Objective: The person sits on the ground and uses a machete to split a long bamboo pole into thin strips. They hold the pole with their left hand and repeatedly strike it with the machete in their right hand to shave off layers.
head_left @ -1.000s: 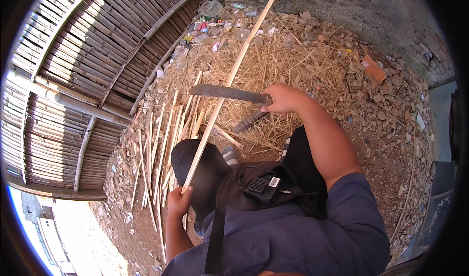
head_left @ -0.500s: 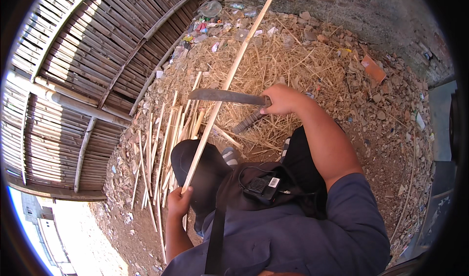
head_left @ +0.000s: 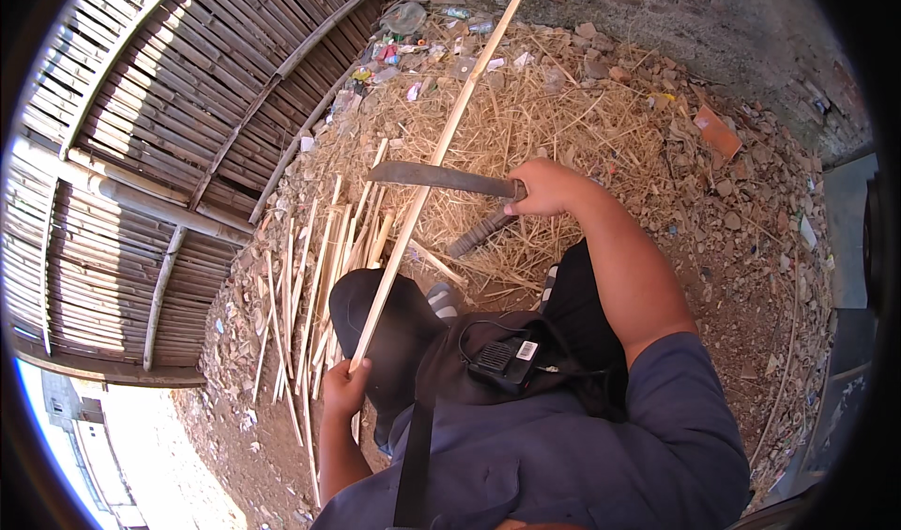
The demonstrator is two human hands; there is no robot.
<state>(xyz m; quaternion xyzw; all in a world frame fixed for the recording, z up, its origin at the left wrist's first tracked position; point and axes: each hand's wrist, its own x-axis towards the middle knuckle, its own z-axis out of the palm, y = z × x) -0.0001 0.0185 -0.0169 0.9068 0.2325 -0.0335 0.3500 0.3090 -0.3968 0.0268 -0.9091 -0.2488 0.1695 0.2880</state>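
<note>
A long pale split-bamboo strip [head_left: 405, 222] slants from my left hand [head_left: 345, 386] up and away toward the far wall. That hand is closed around its near end, beside my left knee. In my closed right hand [head_left: 552, 188] is a machete [head_left: 441, 177], its dark, slightly curved blade pointing left and crossing the strip near its middle. Whether the edge bites into the bamboo cannot be made out. Just below the right hand a ribbed brown rod [head_left: 479, 234] slants down to the left, its upper end near my fingers.
Several more bamboo strips [head_left: 308, 295] lie in a loose bundle left of my knee. Pale shavings [head_left: 554, 107] cover the ground ahead, mixed with litter and rubble. A slatted bamboo panel [head_left: 169, 117] stands at left, a brick wall [head_left: 713, 14] beyond. An orange tile piece [head_left: 718, 133] lies far right.
The machete blade has shifted slightly to the right and turned, showing more of its flat side. My right hand moved a little with it; the left hand and strip stay nearly still.
</note>
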